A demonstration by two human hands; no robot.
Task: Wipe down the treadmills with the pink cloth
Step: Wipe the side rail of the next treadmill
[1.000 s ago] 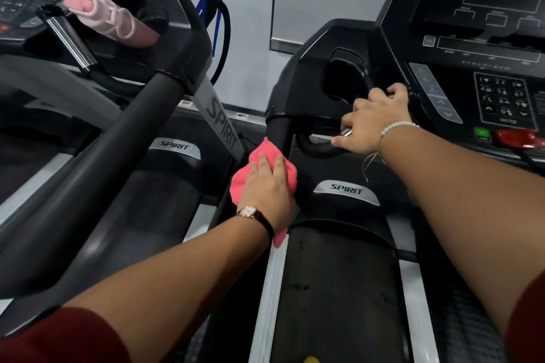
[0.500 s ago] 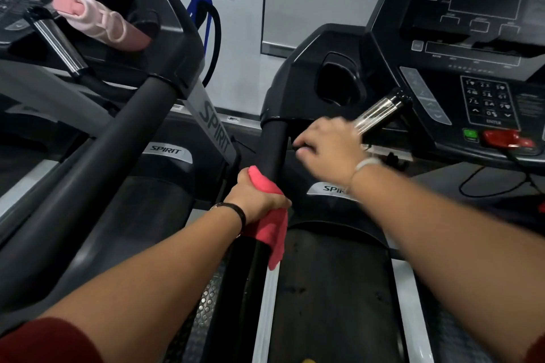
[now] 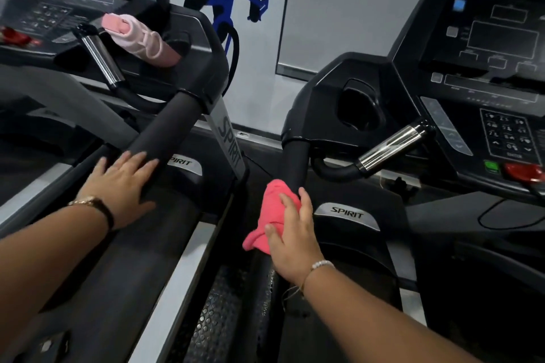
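Two black treadmills stand side by side. My right hand point(image 3: 292, 240) presses the pink cloth point(image 3: 272, 212) around the left handrail point(image 3: 296, 160) of the right treadmill point(image 3: 348, 212), fingers wrapped over cloth and rail. My left hand point(image 3: 122, 178), with a watch on the wrist, lies flat with fingers spread on the right handrail point(image 3: 165, 132) of the left treadmill point(image 3: 182, 162) and holds nothing.
A pale pink bottle point(image 3: 138, 40) lies in the left treadmill's console tray. Chrome pulse grips point(image 3: 392, 143) stick out under the right console point(image 3: 501, 68), with a red safety key point(image 3: 523, 171). A narrow gap with a perforated floor strip point(image 3: 218, 312) separates the machines.
The cloth has passed from my left hand to my right hand on the same rail. My left hand has moved over to the left treadmill's handrail. My right hand left the chrome grip.
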